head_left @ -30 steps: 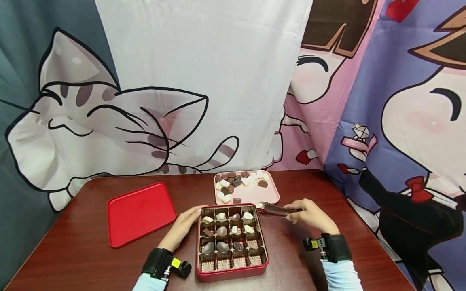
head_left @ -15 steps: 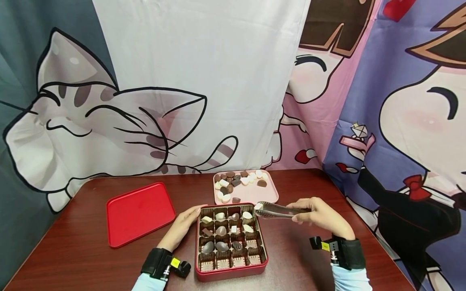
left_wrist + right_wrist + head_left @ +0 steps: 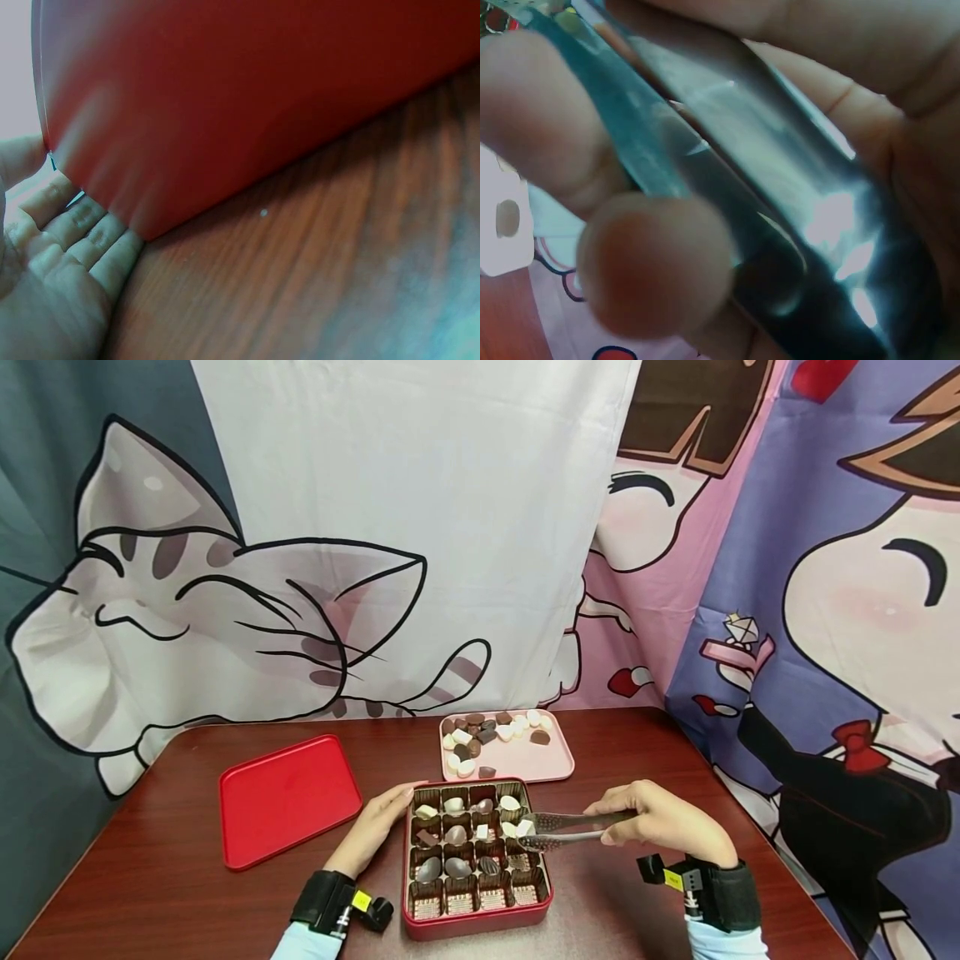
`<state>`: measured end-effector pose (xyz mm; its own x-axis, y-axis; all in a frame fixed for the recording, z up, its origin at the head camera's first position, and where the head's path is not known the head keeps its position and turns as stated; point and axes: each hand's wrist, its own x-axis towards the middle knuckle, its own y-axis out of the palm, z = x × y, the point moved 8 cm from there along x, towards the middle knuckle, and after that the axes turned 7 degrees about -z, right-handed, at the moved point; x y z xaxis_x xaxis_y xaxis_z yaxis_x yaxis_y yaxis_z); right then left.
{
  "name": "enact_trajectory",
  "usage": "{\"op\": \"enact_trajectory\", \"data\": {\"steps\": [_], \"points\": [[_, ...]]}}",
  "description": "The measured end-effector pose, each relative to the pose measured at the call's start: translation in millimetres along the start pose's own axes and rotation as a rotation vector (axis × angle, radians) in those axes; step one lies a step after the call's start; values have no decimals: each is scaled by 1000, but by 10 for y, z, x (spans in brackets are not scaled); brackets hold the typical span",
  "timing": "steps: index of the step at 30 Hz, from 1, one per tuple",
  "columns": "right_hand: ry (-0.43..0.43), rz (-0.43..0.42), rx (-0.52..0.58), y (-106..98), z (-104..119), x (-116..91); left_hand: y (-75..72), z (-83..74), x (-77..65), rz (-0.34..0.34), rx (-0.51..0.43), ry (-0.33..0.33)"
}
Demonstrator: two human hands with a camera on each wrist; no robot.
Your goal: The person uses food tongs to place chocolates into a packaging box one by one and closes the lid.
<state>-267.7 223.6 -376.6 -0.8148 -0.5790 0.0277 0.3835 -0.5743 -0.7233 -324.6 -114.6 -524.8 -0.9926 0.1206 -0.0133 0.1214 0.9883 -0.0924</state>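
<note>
The box (image 3: 480, 928) stands nearest, a glossy red square with rounded corners, its shiny gold-brown insert (image 3: 461, 906) moulded into a grid of ribbed square cells. Small sweets (image 3: 457, 869) fill the rear three rows in part: smooth grey-brown ovals, pale pieces, a flat brown bar, a white block. The left hand (image 3: 381, 820) rests against the box's side, its fingers straight and close together along the slick wall. The right hand (image 3: 660, 817) has thumb and fingers clamped round the tongs (image 3: 566, 821), polished metal (mirror-bright near the grip in the right wrist view) with textured tips. Between those tips a white piece (image 3: 525, 828) is held over the box's right edge, level with the second row from the back and just beside a pale oval. Farther off, on reddish wood-grained table (image 3: 150, 860), lie a flat red tray (image 3: 288, 802) and a pink tray (image 3: 536, 764) scattered with rounded and blocky sweets; behind hangs creased printed cloth (image 3: 450, 460). Half a second ago the tips were by the box's far right corner; they have since come toward the person, while the left hand and both trays have stayed put.
</note>
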Motion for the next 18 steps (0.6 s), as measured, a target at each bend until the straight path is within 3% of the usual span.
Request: {"op": "enact_trajectory", "data": {"steps": [9, 18], "points": [[54, 46, 3, 86, -11, 20, -12, -7, -1, -9, 38, 19], [45, 29, 17, 74, -3, 50, -7, -20, -14, -2, -2, 10]]}}
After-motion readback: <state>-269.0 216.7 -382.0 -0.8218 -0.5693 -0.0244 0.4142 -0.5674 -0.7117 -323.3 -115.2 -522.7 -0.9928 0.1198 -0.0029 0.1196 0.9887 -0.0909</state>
